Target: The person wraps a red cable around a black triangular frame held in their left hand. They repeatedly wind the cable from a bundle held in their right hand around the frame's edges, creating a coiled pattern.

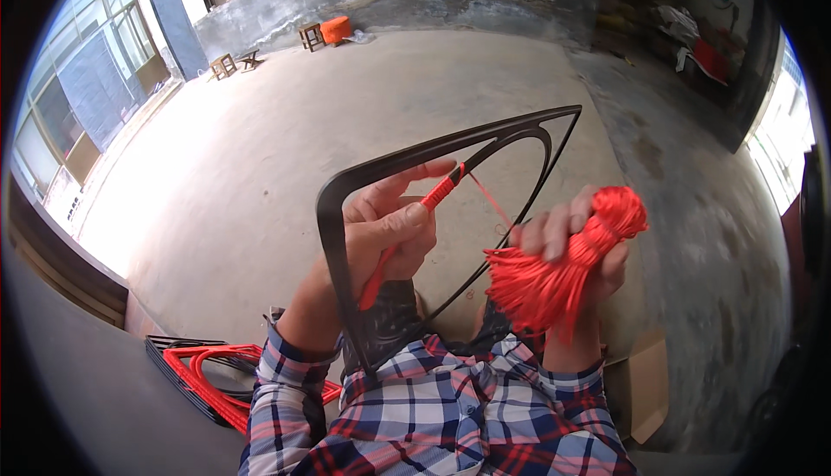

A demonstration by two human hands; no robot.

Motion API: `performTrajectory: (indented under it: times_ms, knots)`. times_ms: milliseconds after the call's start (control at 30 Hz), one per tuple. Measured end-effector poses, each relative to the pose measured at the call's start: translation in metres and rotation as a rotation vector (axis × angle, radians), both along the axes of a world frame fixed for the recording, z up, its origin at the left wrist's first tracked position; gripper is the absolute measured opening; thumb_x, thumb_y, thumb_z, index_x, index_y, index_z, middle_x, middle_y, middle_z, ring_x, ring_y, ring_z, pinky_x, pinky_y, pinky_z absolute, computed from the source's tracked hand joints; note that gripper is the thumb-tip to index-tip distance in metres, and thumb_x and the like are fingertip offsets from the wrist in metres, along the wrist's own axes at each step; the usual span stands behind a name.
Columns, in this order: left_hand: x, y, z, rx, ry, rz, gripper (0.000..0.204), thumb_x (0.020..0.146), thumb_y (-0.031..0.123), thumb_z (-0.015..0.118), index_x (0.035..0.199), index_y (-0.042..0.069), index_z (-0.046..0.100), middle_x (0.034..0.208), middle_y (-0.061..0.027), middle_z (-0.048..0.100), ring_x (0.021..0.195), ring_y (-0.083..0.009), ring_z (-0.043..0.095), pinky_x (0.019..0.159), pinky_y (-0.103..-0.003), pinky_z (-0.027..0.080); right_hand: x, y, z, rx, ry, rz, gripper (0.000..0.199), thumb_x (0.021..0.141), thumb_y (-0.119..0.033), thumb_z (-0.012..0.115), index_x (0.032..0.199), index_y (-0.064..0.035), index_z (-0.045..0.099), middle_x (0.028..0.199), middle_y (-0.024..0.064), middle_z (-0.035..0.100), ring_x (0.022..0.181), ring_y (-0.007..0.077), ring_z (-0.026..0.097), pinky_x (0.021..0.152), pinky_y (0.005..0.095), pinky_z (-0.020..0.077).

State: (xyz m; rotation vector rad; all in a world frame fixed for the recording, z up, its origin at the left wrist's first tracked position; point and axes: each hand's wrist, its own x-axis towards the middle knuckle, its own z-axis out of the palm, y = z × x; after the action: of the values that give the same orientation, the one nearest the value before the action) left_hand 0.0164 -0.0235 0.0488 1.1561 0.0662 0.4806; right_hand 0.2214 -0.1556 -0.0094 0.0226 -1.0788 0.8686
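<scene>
My left hand (394,225) is closed around the inner bar of a black, roughly triangular frame (441,144), its index finger stretched along the bar. Red cord is wound tightly round that bar as a wrapped section (440,192), and red also shows below the hand. From the upper end of the wrapping a single red strand (492,197) runs taut to my right hand (558,229). There the fingers close on a thick bundle of red cord (567,273), tied at its upper part and fanning out loosely below. The frame's lower end reaches my lap.
Several black and red frames (203,381) lie stacked at my lower left. An open cardboard box (651,389) stands by my right side. Across the concrete floor are small wooden stools (223,67) and an orange object (336,29) against the wall.
</scene>
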Motion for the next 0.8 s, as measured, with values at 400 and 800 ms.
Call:
performTrajectory:
  times_ms: [400, 800]
  knots:
    - [-0.002, 0.020, -0.020, -0.032, -0.042, 0.052, 0.041, 0.102, 0.019, 0.053, 0.141, 0.008, 0.047, 0.068, -0.0031, 0.046, 0.043, -0.0072, 0.039, 0.038, -0.022, 0.029, -0.005, 0.006, -0.003, -0.674, 0.352, -0.125, 0.041, 0.104, -0.038, 0.047, 0.124, -0.0018, 0.051, 0.102, 0.0143, 0.066, 0.093, 0.0278, 0.065, 0.085, 0.0413, 0.0538]
    - [0.022, -0.012, 0.008, 0.079, 0.030, 0.116, 0.061, 0.090, 0.028, 0.069, 0.138, -0.003, 0.050, 0.099, -0.0037, 0.065, 0.086, -0.0071, 0.061, 0.075, -0.023, 0.051, -0.046, 0.022, 0.069, -0.426, -0.451, -0.792, 0.034, 0.092, -0.013, 0.071, 0.117, 0.0021, 0.054, 0.100, 0.0121, 0.072, 0.092, 0.0152, 0.069, 0.083, 0.0279, 0.0547]
